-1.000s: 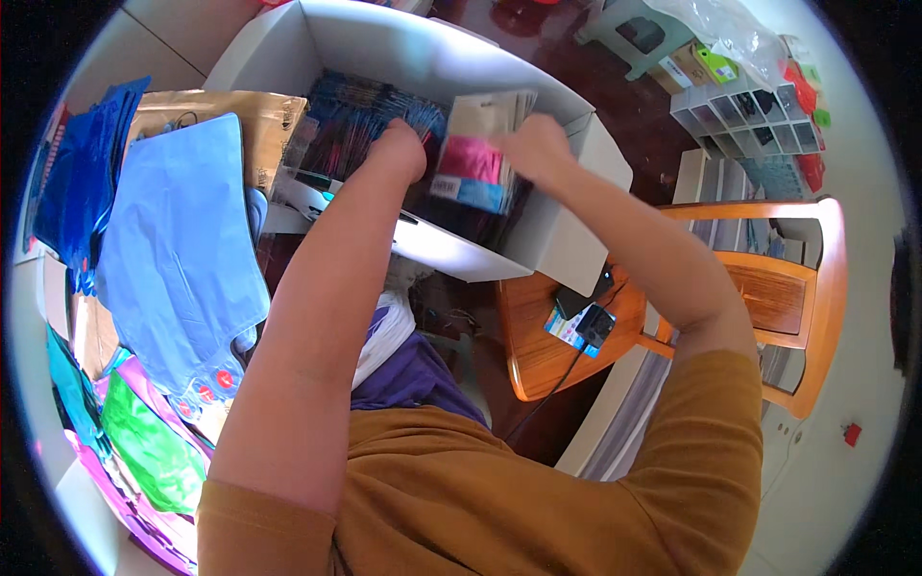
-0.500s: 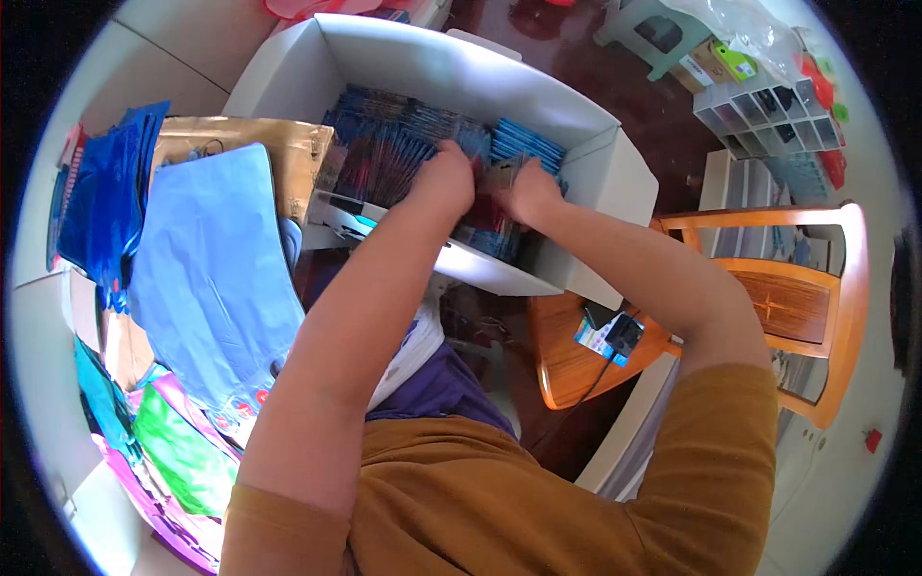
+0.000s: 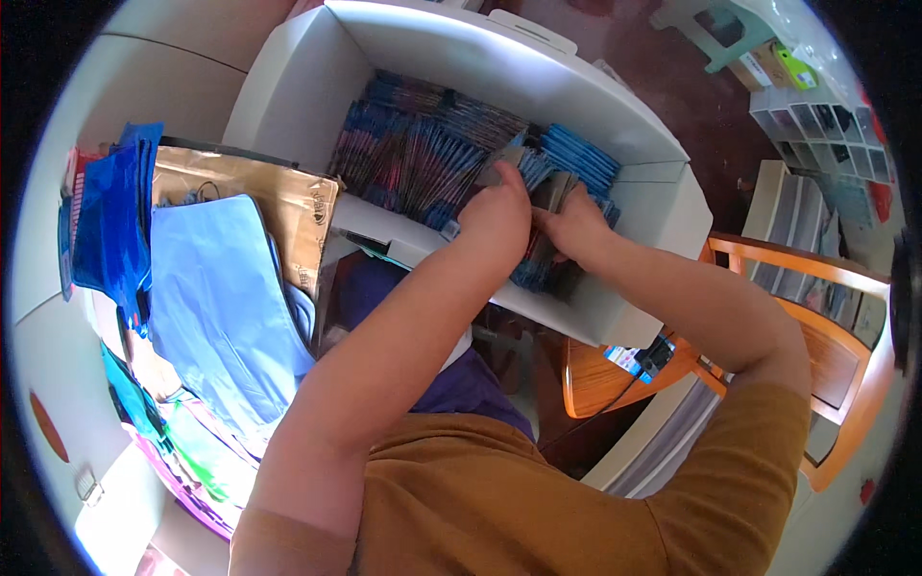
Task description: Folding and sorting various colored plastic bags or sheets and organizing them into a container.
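Note:
A white box [image 3: 634,230] holds rows of thin blue packets [image 3: 408,158] standing on edge, with more blue packets [image 3: 576,158] stacked at the right end. My left hand [image 3: 499,216] is inside the box, thumb up against a few packets, its other fingers mostly hidden behind the hand. Close beside it, my right hand [image 3: 581,226] is closed around a small bunch of packets [image 3: 555,192] with greyish-brown faces. The two hands nearly meet over the front part of the box.
On the left lie a light blue bag [image 3: 216,307], a dark blue plastic bag [image 3: 110,221] and a brown carton [image 3: 298,216]. A wooden chair [image 3: 821,346] stands at the right, with a dark device [image 3: 658,357] on its seat. A divided grey organizer [image 3: 816,125] stands behind.
The view has shifted, so the box and bags appear lower and further right. My left thumb has lifted, and the hands have drawn closer together among the packets.

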Action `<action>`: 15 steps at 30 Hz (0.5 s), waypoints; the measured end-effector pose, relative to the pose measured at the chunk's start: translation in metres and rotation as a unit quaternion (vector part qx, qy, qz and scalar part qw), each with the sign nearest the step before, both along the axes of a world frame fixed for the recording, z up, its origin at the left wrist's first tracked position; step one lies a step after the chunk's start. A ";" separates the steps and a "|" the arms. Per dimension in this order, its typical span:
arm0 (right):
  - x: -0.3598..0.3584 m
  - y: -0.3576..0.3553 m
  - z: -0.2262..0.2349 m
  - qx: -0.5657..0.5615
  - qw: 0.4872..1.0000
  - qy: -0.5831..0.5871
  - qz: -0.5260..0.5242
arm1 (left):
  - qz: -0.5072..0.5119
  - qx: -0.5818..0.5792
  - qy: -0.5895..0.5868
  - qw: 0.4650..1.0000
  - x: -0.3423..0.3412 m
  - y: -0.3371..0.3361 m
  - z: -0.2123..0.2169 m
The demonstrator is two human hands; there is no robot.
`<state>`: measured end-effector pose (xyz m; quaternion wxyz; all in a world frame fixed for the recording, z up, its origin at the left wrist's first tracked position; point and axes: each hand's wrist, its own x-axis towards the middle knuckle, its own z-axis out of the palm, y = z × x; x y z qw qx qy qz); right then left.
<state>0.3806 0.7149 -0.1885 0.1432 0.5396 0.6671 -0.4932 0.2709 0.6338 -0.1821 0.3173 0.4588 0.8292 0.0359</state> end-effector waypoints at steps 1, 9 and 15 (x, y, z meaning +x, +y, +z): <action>0.004 0.000 -0.009 0.022 1.000 0.001 0.013 | -0.001 0.002 0.006 1.000 0.001 -0.001 -0.002; 0.007 0.000 -0.021 0.062 0.998 0.002 0.031 | 0.009 -0.079 -0.050 0.996 -0.007 0.008 0.001; -0.005 0.002 -0.008 0.030 0.996 -0.076 0.039 | -0.027 -0.010 -0.010 1.000 -0.011 0.003 -0.008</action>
